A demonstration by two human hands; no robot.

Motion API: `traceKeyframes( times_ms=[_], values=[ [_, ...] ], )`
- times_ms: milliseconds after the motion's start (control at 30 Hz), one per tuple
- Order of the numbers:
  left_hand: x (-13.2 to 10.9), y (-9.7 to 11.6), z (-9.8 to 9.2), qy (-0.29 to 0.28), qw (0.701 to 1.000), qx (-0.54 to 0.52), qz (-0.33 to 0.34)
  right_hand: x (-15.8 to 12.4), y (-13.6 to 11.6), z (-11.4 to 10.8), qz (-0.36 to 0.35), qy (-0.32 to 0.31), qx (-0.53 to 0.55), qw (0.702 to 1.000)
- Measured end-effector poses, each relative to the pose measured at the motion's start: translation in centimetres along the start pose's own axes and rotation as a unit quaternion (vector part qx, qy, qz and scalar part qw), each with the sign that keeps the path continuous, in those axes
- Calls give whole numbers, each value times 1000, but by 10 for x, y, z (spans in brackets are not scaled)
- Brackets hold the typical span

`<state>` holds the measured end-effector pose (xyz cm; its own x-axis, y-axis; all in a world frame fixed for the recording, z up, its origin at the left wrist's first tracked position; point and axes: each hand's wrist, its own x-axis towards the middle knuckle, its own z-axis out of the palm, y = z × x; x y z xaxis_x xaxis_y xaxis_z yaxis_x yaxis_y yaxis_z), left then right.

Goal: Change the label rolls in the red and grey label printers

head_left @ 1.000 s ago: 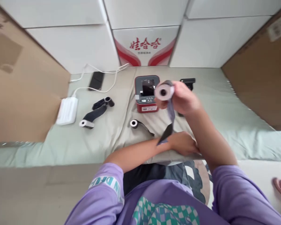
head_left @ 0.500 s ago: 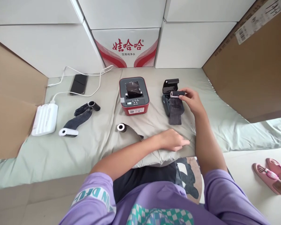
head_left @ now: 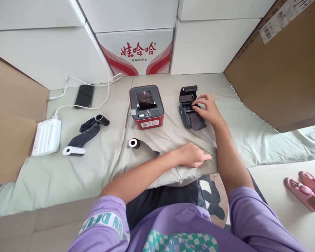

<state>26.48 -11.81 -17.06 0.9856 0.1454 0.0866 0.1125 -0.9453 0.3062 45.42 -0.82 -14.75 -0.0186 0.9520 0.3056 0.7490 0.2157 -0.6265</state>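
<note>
Under the right hand (head_left: 208,108), on my feed: a small dark printer (head_left: 184,116), its lid (head_left: 188,93) standing up beyond the fingers. Hand half curled, thumb and fingertips at the bay (head_left: 189,107); I cannot tell whether they pinch anything, as the bay is partly hidden. Below the palm a dark paper strip (head_left: 197,121) hangs out of the bay, slightly skewed. Nearer the body, the left hand (head_left: 191,154) rests on the cloth (head_left: 170,136), fingers folded, forefinger out; I see nothing in it, but its inside is hidden.

Risks, my judgement: if whatever sits in the bay lies crooked, the strip could run askew. A hard press could skid the printer, since the cloth looks soft and the left hand does not brace it. Dragging the left forearm (head_left: 144,175) could sweep the loose roll (head_left: 137,144), whose tail ends beside it.

Left of the right hand: a red printer (head_left: 151,122). Farther left: a black roll (head_left: 105,120), white roll (head_left: 77,149), power bank (head_left: 46,137), cable (head_left: 107,91), phone (head_left: 81,94).

Surface wrinkled, pale green. White boxes (head_left: 199,45) beyond both hands; a brown carton (head_left: 273,87) to the right. Lower right: pale floor (head_left: 267,182), pink slippers (head_left: 296,192), worn.
</note>
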Motion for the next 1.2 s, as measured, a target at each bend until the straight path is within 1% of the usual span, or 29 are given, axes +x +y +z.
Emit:
traceKeyframes(
  times_ms=[67, 100, 167, 200, 267, 333, 367, 467, 533, 633, 767, 867, 1033, 1100, 1200],
  values=[
    [0, 0, 0, 3, 1000, -1, 0, 1, 1, 0, 16, 10, 24, 1000],
    [0, 0, 0, 3, 1000, -3, -2, 2, 2, 0, 35, 29, 52, 998],
    [0, -1, 0, 2, 1000, -5, -3, 7, 6, 4, 83, 71, 135, 985],
    [0, -1, 0, 2, 1000, -7, -4, 10, 9, 6, 104, 78, 179, 975],
    [0, -2, 1, 7, 1000, -10, -3, 15, 13, 10, 128, 45, 244, 960],
    [1, -2, 2, 11, 1000, -12, -4, 17, 15, 12, 126, 0, 273, 954],
    [1, -2, 2, 10, 1000, -13, -5, 16, 15, 13, 120, -10, 283, 951],
    [0, -3, 2, 6, 1000, -16, -3, 11, 11, 11, 117, -2, 318, 941],
    [0, -3, 2, 9, 1000, -17, -1, 6, 6, 8, 132, -20, 330, 934],
    [0, -3, 1, 9, 1000, -14, -2, 2, 1, 3, 146, -81, 335, 927],
    [-1, -2, -1, 2, 1000, -14, -8, 1, 1, -5, 153, -134, 341, 918],
    [0, -1, -2, -6, 1000, -18, -11, 2, 3, -10, 139, -155, 327, 922],
    [0, -2, -2, -17, 1000, -10, -18, 8, 8, -14, 92, -192, 281, 936],
    [0, -3, 0, -20, 1000, -6, -19, 8, 10, -14, 92, -199, 283, 934],
    [1, -2, -1, -31, 999, 9, -9, 4, 14, -11, 115, -194, 311, 923]
  ],
)
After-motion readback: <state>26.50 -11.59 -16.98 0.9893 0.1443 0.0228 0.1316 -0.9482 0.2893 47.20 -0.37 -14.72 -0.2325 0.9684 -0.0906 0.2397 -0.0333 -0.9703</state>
